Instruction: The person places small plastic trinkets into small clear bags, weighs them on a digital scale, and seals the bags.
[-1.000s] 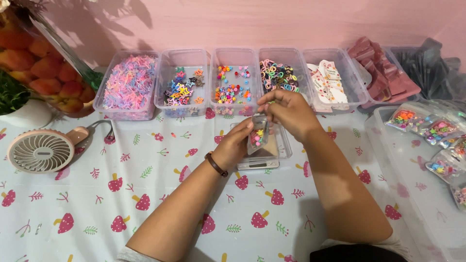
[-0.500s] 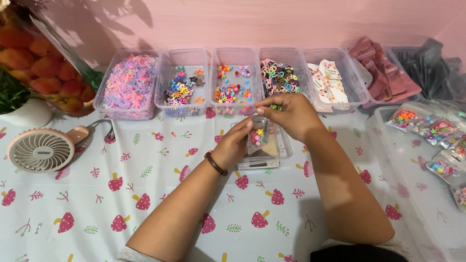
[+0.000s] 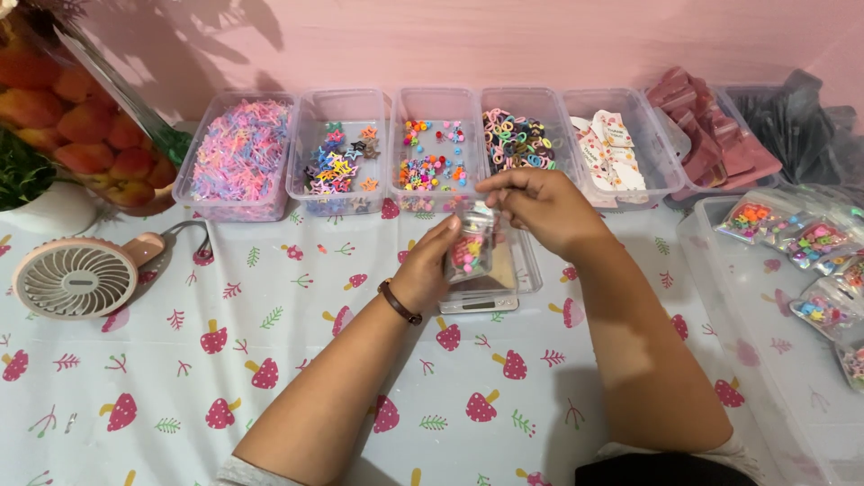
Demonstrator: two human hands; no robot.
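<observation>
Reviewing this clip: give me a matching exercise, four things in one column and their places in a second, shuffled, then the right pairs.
Things:
1. small clear bag
2. handheld fan
3. bin of pastel pieces
4. sealed bags of beads

Places:
A. far right, in a clear tray
B. leftmost of the row of bins
C. between the left hand and right hand
D. left side of the tablecloth

Pairs: 1-C, 2-D, 3-B, 4-A

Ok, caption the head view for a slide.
Left hand holds a small clear bag of beads while right hand pinches its top.
</observation>
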